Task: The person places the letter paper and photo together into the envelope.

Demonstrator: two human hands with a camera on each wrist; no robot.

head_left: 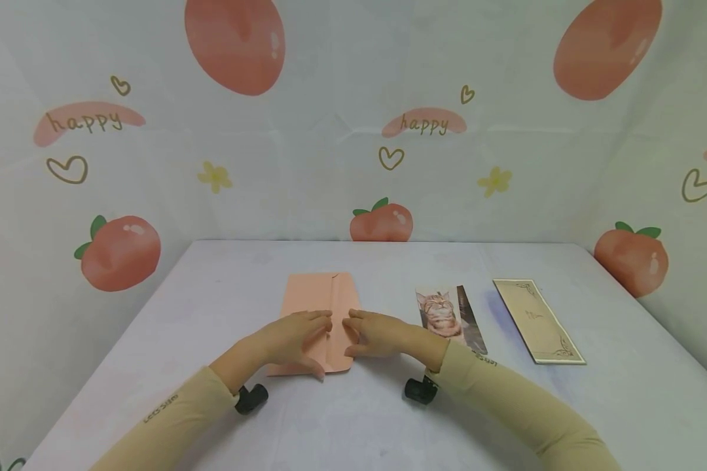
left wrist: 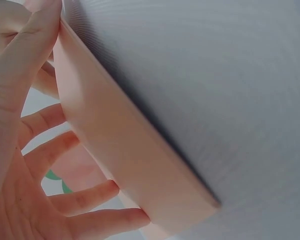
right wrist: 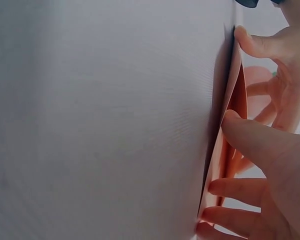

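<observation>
A salmon-pink paper envelope [head_left: 309,291] lies flat on the white table, its long flap with slanted ends along the right side. My left hand [head_left: 297,337] rests on its middle, fingers extended to the flap's seam and thumb at the near edge. On the flap itself, my right hand [head_left: 380,333] presses with its fingers spread and thumb near the front corner. Seen from the right wrist, the envelope [right wrist: 219,155] shows a narrow gap between its paper layers, with the right thumb [right wrist: 250,135] on its edge. Straight fingers touch the paper in the left wrist view.
Right of the envelope lies a picture of a cat [head_left: 442,314] with a dark strip down its side, partly behind the right forearm. Farther right is a cream card with a gold border [head_left: 536,320]. A fruit-printed white cloth [head_left: 306,163] hangs behind the table.
</observation>
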